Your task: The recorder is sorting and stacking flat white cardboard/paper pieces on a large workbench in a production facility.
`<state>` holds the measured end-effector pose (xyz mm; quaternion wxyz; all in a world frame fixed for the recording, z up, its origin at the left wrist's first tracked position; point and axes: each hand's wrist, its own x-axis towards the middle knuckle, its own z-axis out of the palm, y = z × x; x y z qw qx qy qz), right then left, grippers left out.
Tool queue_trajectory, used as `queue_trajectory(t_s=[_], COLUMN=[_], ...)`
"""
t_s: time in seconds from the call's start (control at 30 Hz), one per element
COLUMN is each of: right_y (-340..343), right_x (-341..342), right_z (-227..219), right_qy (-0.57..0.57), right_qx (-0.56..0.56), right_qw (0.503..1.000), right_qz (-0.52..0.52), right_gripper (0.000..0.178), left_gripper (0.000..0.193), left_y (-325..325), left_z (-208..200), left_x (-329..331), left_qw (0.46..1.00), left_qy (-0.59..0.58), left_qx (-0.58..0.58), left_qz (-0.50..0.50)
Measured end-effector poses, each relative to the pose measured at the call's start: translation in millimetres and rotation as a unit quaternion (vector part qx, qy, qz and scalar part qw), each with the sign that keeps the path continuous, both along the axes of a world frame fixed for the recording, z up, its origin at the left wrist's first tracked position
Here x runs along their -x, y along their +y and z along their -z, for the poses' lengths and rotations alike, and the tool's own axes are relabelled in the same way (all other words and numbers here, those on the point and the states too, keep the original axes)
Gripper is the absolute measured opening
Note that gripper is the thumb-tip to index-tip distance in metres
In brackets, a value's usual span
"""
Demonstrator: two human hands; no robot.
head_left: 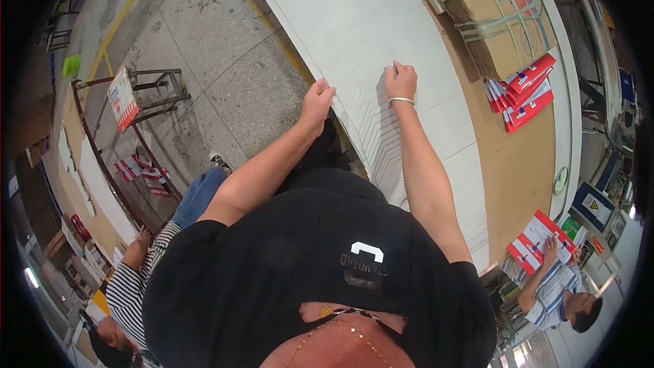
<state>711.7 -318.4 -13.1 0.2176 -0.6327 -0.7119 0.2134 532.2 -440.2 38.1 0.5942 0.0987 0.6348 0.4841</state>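
Observation:
Before me lie large white sheets (pixel 340 13), overlapped so that their edges form a row of close, stepped lines. My left hand (pixel 318 103) is closed at the left border of the sheets, its thumb and fingertips pinching the edge of one. Further right, my right hand (pixel 400 82), with a light bangle at the wrist, is closed over the white surface. Its fingers curl together, and what they may hold is too small to make out.
Right of the sheets are brown board (pixel 507 184), red-and-white folded packs (pixel 523 92) and a strapped bundle (pixel 501 0). One co-worker at right holds a red-and-white pack (pixel 541 240); another person in stripes (pixel 133 279) is at left. A metal-framed stand (pixel 160 88) is on the floor.

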Motion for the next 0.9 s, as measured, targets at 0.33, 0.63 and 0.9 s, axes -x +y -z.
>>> queue_trajectory(t_s=[0.33, 0.63, 0.9], right_y=[-28, -59, -91], right_x=[-45, -63, -96], right_z=[-14, -12, -31], right_qy=[0.001, 0.001, -0.042], right_qx=[0.018, -0.001, 0.078], right_qw=[0.998, 0.999, 0.994], right_qz=[0.054, 0.035, 0.059], right_gripper=[0.027, 0.026, 0.033], left_gripper=[0.057, 0.053, 0.060], left_y=[-27, -40, -53], left_z=[-19, -13, -16], left_x=[-16, -43, -44], left_qw=[0.995, 0.987, 0.838], left_qy=[-0.096, -0.131, 0.388], left_qx=[0.033, 0.092, -0.208], left_qz=[-0.025, -0.013, 0.322])
